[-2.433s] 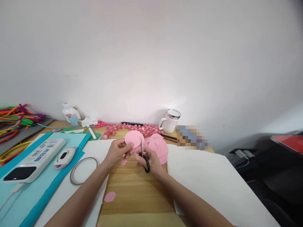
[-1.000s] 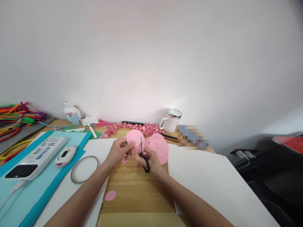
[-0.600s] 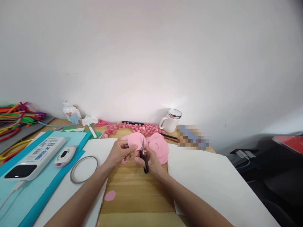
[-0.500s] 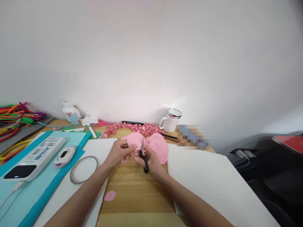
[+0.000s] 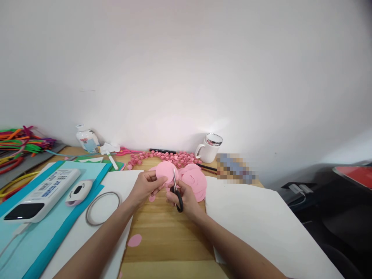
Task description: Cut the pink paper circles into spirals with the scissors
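Observation:
My left hand [image 5: 147, 186] pinches a round pink paper disc [image 5: 165, 171] by its lower left edge, above the table. In my right hand [image 5: 186, 195] is a pair of black-handled scissors [image 5: 179, 201], the fingers closed round the handles. The blades point away from me and lie across the disc's right side. Just beyond my right hand lies a heap of pink paper circles [image 5: 196, 182]. Behind the disc, many small rolled pink paper pieces [image 5: 180, 158] are spread along the wall. Part of the disc's lower edge is hidden by my fingers.
A white mug [image 5: 209, 149] and black pens [image 5: 162, 151] stand or lie at the back. To the left are a white bottle [image 5: 87, 138], a power bank [image 5: 43, 193], a roll of tape [image 5: 102, 208] and pipe cleaners [image 5: 23, 141]. White sheets [image 5: 261, 217] flank the wooden table [image 5: 162, 232].
The scissors have shifted slightly against the disc, and their blades look closer together. Both hands stay almost in the same place.

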The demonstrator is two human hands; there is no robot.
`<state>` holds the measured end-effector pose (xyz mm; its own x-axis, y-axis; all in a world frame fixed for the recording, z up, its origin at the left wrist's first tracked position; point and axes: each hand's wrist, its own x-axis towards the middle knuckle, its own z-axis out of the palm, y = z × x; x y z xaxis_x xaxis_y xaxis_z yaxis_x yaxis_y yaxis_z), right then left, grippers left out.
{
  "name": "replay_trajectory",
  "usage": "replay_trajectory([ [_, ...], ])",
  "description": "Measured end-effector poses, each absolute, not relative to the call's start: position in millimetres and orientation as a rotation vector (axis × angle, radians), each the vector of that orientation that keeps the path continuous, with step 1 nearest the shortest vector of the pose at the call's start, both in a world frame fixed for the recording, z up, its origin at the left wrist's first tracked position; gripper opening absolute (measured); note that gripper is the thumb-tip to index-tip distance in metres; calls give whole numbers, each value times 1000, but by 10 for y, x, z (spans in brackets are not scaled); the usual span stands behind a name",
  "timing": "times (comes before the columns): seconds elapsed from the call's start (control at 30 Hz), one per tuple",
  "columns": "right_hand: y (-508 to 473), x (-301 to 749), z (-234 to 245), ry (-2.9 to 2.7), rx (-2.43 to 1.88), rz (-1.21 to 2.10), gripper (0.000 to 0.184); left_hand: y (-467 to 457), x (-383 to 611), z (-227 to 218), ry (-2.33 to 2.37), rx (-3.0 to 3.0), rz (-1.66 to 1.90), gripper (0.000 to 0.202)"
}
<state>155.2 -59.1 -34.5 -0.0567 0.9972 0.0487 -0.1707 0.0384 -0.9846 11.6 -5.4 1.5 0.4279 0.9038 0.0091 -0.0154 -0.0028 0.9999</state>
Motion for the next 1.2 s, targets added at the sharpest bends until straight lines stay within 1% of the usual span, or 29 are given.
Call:
replay_trajectory([
  [0.3, -591, 1562, -358, -1148, -1030, 1310, 38, -54, 117, 40, 855, 1383, 920, 33],
  [0.5, -590, 1562, -385, -1157, -1013, 1331, 38, -66, 147, 46, 823, 1318, 925, 25],
  [0.7, -588, 1558, -403, -1205, -1028, 1307, 38, -60, 136, -5, 879, 1343, 903, 31],
  [0.9, -568, 1575, -368, -1199, -992, 1266, 42, -55, 122, 3, 899, 1396, 845, 30],
  [1.2, -565, 1576, -389, -1194, -1020, 1283, 41, -22, 94, -46, 881, 1430, 861, 29],
])
